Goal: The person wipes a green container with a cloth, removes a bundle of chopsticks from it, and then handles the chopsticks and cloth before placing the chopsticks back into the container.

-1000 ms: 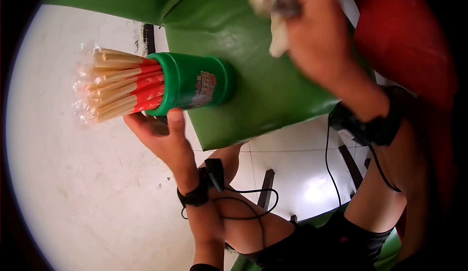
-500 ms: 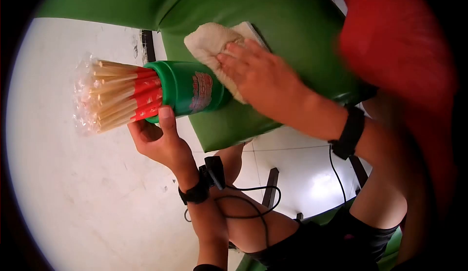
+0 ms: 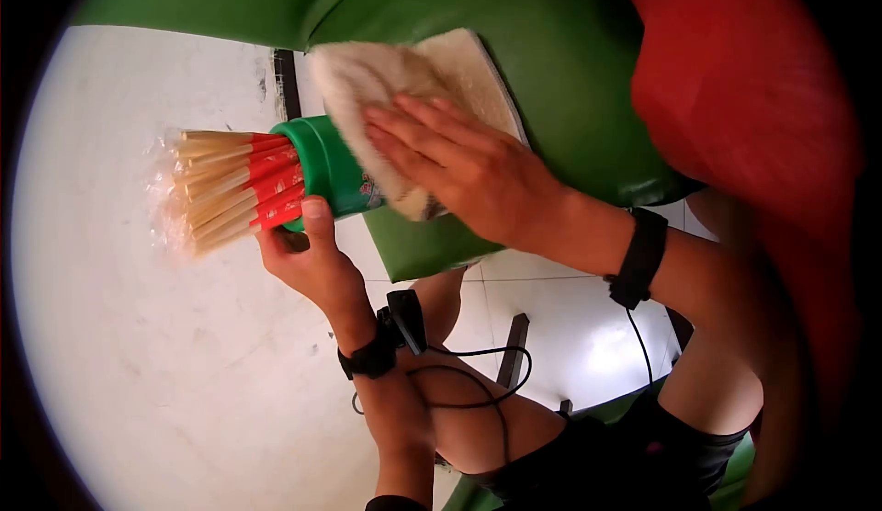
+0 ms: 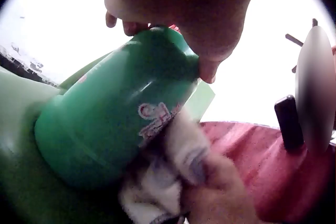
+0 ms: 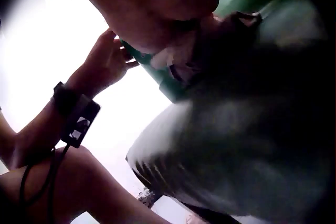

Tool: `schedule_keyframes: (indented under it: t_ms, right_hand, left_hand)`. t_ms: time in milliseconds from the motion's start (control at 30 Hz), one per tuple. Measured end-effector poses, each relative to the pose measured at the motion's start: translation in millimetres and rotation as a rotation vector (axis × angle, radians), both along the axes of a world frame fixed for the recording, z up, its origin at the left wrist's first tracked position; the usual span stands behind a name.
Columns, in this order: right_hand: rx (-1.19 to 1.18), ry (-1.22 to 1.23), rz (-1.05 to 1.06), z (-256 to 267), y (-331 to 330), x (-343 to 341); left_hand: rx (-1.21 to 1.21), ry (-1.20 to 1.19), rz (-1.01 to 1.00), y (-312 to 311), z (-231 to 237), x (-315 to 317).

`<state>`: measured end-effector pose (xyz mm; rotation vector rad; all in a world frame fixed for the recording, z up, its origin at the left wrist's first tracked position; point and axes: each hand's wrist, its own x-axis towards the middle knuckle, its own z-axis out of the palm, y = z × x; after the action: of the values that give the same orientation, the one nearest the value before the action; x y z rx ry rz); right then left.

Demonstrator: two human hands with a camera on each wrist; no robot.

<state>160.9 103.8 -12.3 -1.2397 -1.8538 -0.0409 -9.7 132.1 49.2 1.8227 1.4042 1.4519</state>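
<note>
At the seat's (image 3: 579, 134) left edge as the head view has it: green cup (image 3: 342, 176), tipped well over, chopsticks (image 3: 216, 189) poking out past the edge over white floor (image 3: 184, 355). Can't tell if its side rests on the seat. Left hand (image 3: 317, 263) has its grip on the cup near the rim, thumb on the near side. Right hand (image 3: 482, 171), fingers nearly straight, presses cloth (image 3: 395, 70) to the cup's side; cloth's far end spreads over the seat. Bare seat right of the cloth, up to red fabric (image 3: 735, 107). Tight on the left.

Vs 0.5 s ago: cloth moved from the base end toward the rim, now hides most of the label (image 4: 155, 119). Left hand stays by the rim.

Label: pinkish-red marking, unreadable. Red sleeves (image 3: 278, 180) on chopsticks carry pale print, too small to read.
</note>
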Motion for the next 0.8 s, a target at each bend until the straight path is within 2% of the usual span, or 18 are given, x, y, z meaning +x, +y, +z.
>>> schedule_keyframes:
  t_ms: [33,133,233,333,433,500,633,733,800]
  right_hand:
    - [-0.025,0.021,-0.024,-7.4,-2.9,0.8]
    - [-0.09,-0.188,-0.098,-15.5,-10.7,11.5]
    - [-0.256,0.043,0.025,0.3,1.9,31.0]
    - [-0.877,0.716,0.105,65.0,12.2,46.2]
    - [-0.471,0.94,0.421,39.6,19.1,3.1]
    - [-0.034,0.629,0.211,28.1,-1.6,-9.8]
    - [-0.003,-0.035,-0.057,-4.8,-2.9,0.9]
    - [-0.064,-0.241,-0.111,-19.1,-14.3,12.3]
    - [-0.121,-0.228,-0.05,-13.1,-12.3,21.2]
  left_hand:
    - [0.019,0.006,-0.009,2.8,-1.3,-0.5]
    - [0.049,0.033,-0.025,-1.2,-5.6,-2.1]
    - [0.04,-0.018,-0.018,0.8,-1.0,1.1]
    - [0.026,-0.059,0.0,-0.2,-2.0,1.3]
    - [0.048,-0.004,0.014,-1.8,-2.1,8.6]
    - [0.048,0.028,0.045,-3.9,-3.8,10.2]
    - [0.049,0.001,0.005,2.9,-5.7,2.8]
    - [0.036,0.04,0.023,3.2,-9.9,-2.2]
    - [0.044,0.054,0.015,2.1,-9.2,-5.5]
